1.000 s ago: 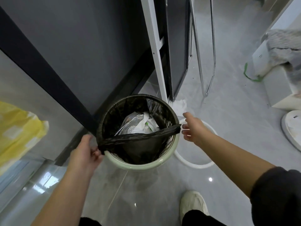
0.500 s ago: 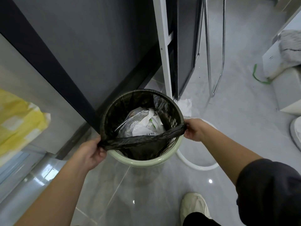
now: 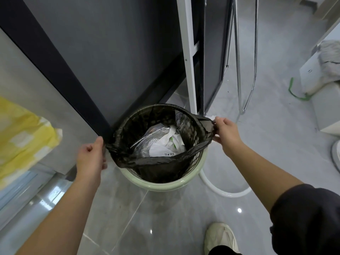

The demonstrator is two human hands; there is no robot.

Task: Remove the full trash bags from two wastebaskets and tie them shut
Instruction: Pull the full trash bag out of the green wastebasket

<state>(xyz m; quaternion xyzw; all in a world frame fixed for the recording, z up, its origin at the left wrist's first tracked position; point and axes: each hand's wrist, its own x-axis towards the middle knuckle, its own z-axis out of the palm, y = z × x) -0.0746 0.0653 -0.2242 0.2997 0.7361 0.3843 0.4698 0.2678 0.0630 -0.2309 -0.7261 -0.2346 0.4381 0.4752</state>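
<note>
A pale green wastebasket (image 3: 165, 184) stands on the grey floor against a dark wall panel. Inside it is a black trash bag (image 3: 160, 161) holding white and silvery wrappers (image 3: 160, 142). My left hand (image 3: 91, 155) grips the bag's rim at the basket's left side. My right hand (image 3: 227, 134) grips the rim at the right side. The bag's near edge is off the basket rim and stretched as a band between both hands; the far edge is off on the right too.
A white frame post (image 3: 188, 57) and chrome tube legs (image 3: 246, 70) stand just behind the basket. A white ring (image 3: 220, 193) lies on the floor to its right. A yellow bag (image 3: 24, 133) is at left, white boxes (image 3: 323, 100) at right, my shoe (image 3: 220, 238) below.
My right hand closed on the bag's right rim and pulled it off the basket edge; both hands have drawn the rim outward and the bag mouth has widened.
</note>
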